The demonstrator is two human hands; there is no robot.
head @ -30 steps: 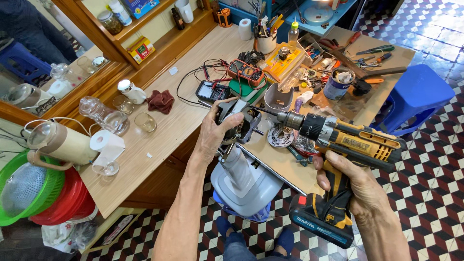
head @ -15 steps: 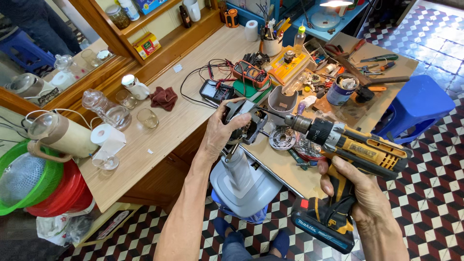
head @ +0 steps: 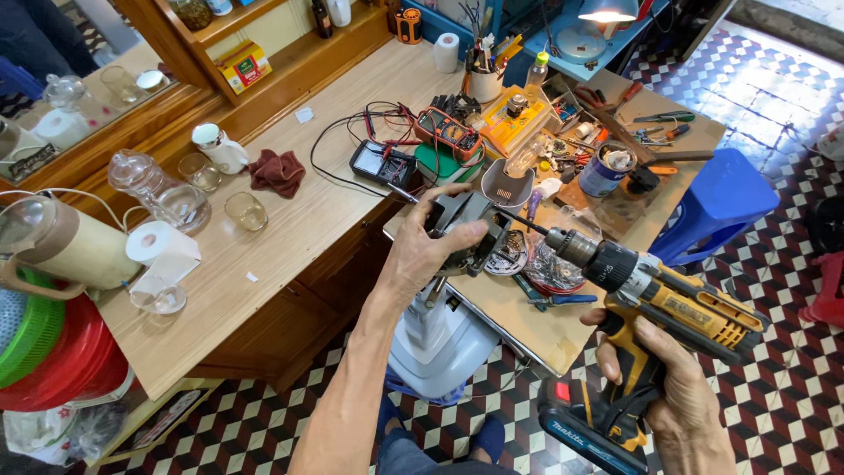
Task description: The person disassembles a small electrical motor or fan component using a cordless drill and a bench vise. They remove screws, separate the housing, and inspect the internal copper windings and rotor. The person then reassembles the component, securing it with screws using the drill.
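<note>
Left hand (head: pixel 431 251) clamped around a dark metal part (head: pixel 470 230), held above the near edge of the cluttered workbench (head: pixel 527 317). Right hand (head: pixel 673 387) wrapped tight on the grip of a yellow-and-black cordless drill (head: pixel 655 303), bit pointed into the part. Just behind: a multimeter (head: pixel 447 132), a black tester (head: pixel 383 163), tangled leads. Farther left on the wooden counter (head: pixel 290 237): a glass (head: pixel 245 211), a maroon rag (head: pixel 277 171), a paper roll (head: pixel 158 249).
</note>
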